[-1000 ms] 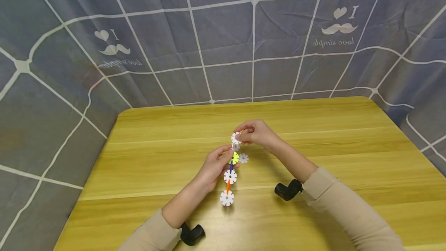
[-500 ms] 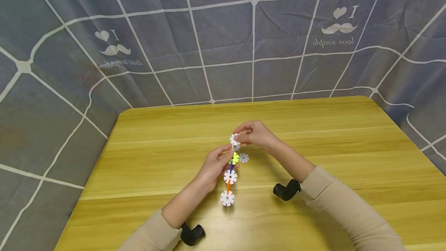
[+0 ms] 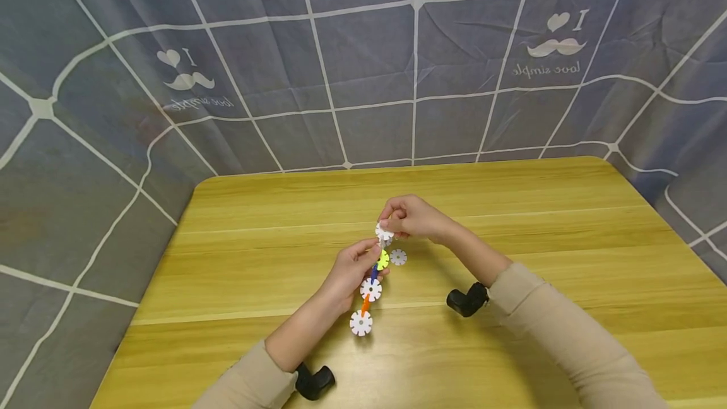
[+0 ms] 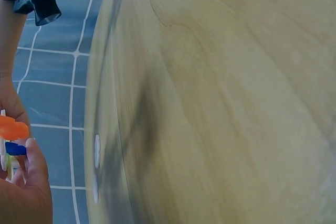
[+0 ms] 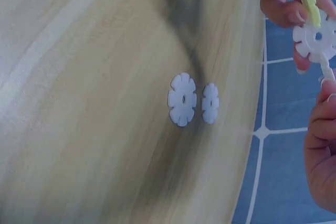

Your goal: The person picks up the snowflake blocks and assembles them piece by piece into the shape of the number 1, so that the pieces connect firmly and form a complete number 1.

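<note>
Head: the left hand (image 3: 353,268) pinches a disc chain (image 3: 371,281) above the tabletop (image 3: 255,213); the right hand (image 3: 419,217) pinches a white disc (image 3: 384,231) at its far end. Left wrist: contact at the blue disc (image 4: 16,149) is unclear. Right wrist: two loose discs (image 5: 181,113) lie on the tabletop.

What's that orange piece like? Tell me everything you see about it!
The orange piece is bright and smooth, like plastic, with a notched edge. It looks like a little disc, turned nearly edge-on to the head camera. It links the end white disc to the next white disc, touching both, and seems to be held off the wooden table. The left hand grips farther up, by the yellow-green disc, and doesn't seem to hold the orange piece.
</note>
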Tool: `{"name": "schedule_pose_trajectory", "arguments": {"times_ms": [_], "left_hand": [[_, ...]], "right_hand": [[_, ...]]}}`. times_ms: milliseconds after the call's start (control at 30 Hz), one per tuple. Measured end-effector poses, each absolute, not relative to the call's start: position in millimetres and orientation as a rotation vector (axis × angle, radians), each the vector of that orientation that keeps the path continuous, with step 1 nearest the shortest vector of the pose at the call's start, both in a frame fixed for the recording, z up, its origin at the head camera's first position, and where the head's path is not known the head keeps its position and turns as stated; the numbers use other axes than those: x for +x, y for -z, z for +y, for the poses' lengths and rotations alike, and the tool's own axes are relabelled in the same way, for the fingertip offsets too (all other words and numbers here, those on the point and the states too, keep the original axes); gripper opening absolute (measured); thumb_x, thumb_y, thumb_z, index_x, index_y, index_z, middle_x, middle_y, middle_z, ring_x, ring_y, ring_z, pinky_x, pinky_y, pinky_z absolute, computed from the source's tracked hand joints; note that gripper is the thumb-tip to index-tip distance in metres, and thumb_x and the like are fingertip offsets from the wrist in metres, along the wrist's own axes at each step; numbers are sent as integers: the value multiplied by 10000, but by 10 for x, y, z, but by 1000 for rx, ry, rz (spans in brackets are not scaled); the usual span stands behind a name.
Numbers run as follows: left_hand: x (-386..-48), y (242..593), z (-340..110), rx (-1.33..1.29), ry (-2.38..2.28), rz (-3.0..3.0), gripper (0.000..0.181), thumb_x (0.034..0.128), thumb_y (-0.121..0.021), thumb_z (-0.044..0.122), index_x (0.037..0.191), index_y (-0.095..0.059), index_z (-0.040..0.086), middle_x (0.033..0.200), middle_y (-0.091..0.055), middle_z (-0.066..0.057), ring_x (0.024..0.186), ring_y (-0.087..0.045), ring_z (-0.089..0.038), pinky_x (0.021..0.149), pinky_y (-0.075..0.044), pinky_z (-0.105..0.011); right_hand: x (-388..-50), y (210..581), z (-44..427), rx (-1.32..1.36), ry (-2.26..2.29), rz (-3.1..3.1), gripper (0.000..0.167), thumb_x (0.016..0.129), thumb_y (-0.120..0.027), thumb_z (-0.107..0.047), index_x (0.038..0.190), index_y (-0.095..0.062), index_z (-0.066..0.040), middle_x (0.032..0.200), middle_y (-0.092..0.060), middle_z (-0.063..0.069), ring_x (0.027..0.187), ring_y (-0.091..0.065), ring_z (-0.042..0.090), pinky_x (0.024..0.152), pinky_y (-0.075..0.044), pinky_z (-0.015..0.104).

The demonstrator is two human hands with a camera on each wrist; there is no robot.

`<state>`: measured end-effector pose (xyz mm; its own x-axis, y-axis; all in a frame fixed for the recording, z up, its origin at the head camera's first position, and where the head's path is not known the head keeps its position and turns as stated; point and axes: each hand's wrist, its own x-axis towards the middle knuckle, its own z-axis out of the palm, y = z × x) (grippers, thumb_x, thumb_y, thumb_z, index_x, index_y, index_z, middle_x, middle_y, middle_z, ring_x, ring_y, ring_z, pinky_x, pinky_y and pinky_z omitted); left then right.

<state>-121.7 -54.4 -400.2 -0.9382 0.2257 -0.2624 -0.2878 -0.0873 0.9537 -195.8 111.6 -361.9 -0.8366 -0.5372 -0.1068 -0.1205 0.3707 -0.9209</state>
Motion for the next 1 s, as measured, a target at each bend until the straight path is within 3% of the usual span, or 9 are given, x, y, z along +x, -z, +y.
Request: {"name": "schedule_pose_trajectory", "arguments": {"times_ms": [300, 567, 700, 833, 1000], "left_hand": [[-1196, 3998, -510, -126, -2134, 1875, 386, 967, -507, 134, 1294, -486, -69, 880, -614, -44, 697, -627, -104, 636, -515, -187], [-1199, 3985, -487, -161, -2155, 1885, 357, 964, -508, 102, 1275, -507, -74, 1167, -560, -247, 829, -643, -163, 807, -534, -325], [-1219, 3987, -502, -151, -2165, 1845, 377, 967, -507, 107, 1296, -482, -74, 1115, -575, -223, 854, -639, -159, 851, -515, -352], [-1229, 3985, -522, -155, -2168, 1816, 392, 966, -512, 119, 1309, -470, -65, 1016, -627, -172, 822, -645, -161, 787, -537, -292], [-1238, 3983, -530, -162, -2180, 1767, 399, 958, -524, 117, 1315, -468, -51, 1108, -615, -248, 816, -649, -140, 750, -541, -248]], "right_hand": [[-1975, 3670, 1100, -517, 1533, 2167, 66, 902, -573, -4, 872, -590, 53, 531, -458, -5, 483, -393, 101, 471, -335, 218], [-1914, 3728, 1115, -439, 1629, 2139, 108, 903, -561, 1, 963, -600, 82, 587, -536, 12, 532, -464, 102, 507, -408, 221], [-1885, 3747, 1157, -430, 1663, 2114, 206, 916, -546, -3, 1085, -583, 108, 632, -553, 18, 568, -507, 109, 552, -475, 235], [-1872, 3766, 1202, -450, 1687, 2040, 289, 920, -520, 21, 1191, -533, 122, 707, -576, 24, 637, -546, 134, 603, -493, 247], [-1869, 3777, 1229, -479, 1685, 2014, 328, 916, -515, 26, 1230, -511, 124, 750, -587, 33, 671, -556, 136, 630, -501, 253]]}}
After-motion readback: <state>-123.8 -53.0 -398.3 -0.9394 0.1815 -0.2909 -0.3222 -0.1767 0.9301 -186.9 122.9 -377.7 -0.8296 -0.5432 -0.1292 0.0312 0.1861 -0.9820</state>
